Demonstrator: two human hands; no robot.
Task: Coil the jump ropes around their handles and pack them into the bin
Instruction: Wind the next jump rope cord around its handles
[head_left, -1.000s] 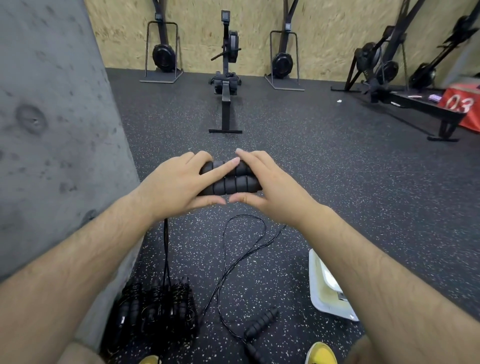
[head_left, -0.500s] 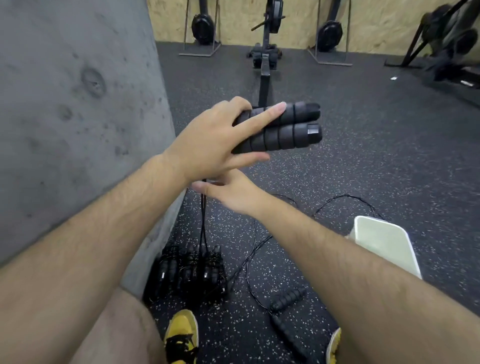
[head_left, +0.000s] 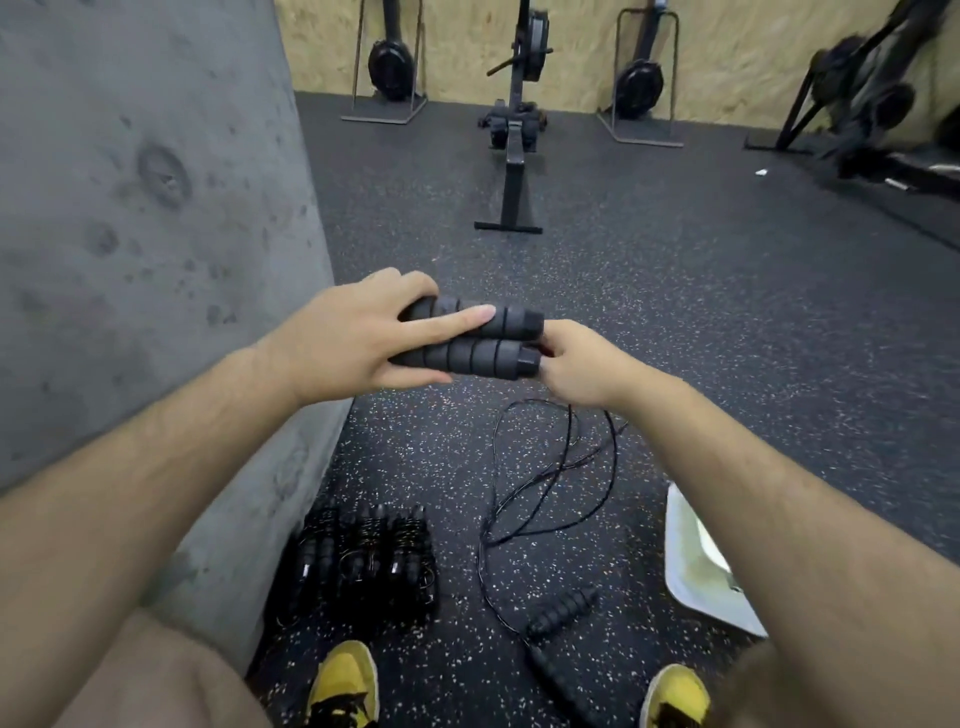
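White bin (head_left: 696, 571) seen below right forearm, partly hidden. Coiled jump ropes (head_left: 363, 556) stacked on floor under left hand (head_left: 358, 338). Loose cord (head_left: 545, 467) trailed beneath right hand (head_left: 582, 364). Paired handles (head_left: 467, 340) gripped by left hand. Right fingers curled at handle ends; what is held cannot be told.

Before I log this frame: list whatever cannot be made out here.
Head view:
1. Inside of the bin: mostly behind the right forearm.
2. What, if anything, the right hand pinches: fingertips hidden behind the handles held by the left hand.
3. Number of coiled ropes: too dark to count.
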